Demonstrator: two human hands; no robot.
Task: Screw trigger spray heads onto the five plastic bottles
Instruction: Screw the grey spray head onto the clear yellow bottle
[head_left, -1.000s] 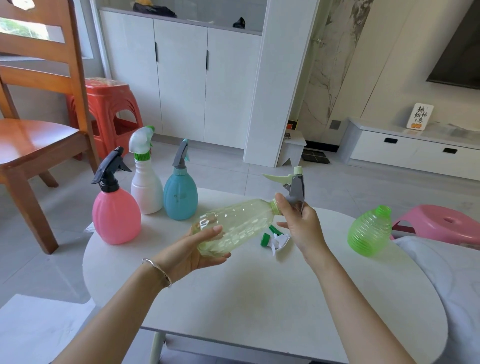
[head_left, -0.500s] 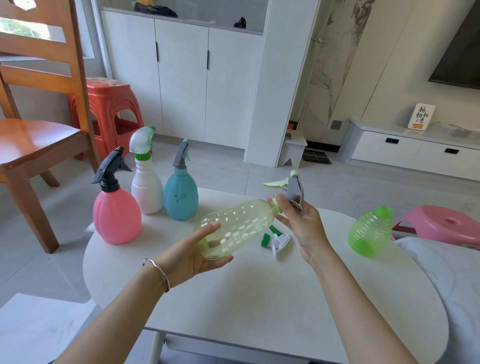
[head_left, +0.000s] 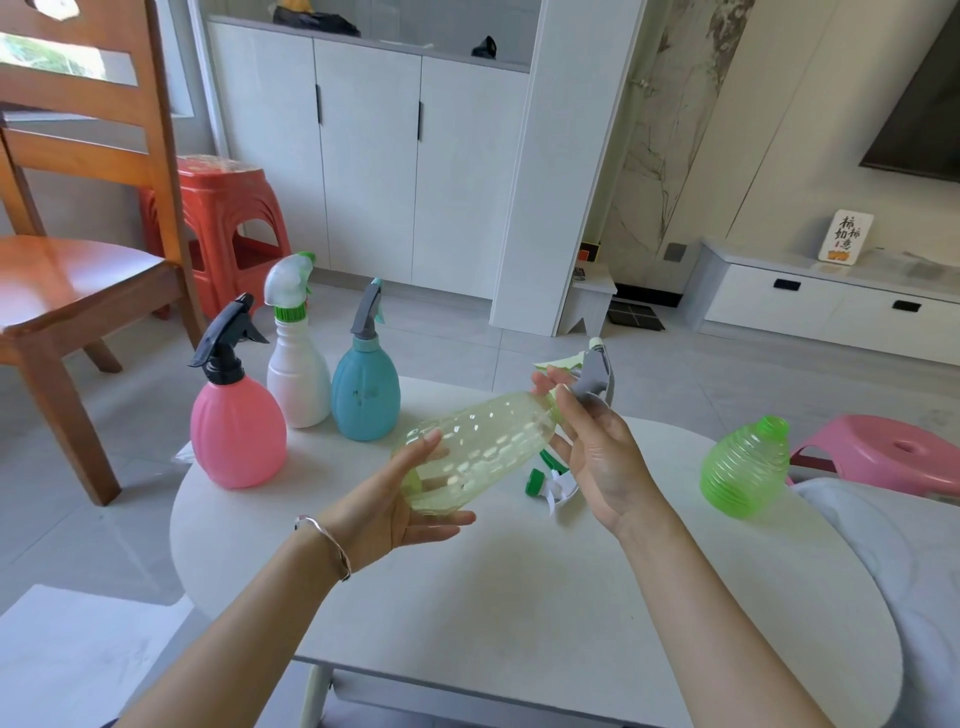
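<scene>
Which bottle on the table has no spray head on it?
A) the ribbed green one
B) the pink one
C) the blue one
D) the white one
A: the ribbed green bottle ends in a bare open neck, while the pink bottle, white bottle and blue bottle each carry a trigger head.

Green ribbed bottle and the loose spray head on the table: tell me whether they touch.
Apart. The head view shows the right hand and bare tabletop between the green ribbed bottle and the loose spray head.

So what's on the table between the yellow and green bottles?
A loose white-and-green spray head, partly behind the right hand, in the head view.
</scene>
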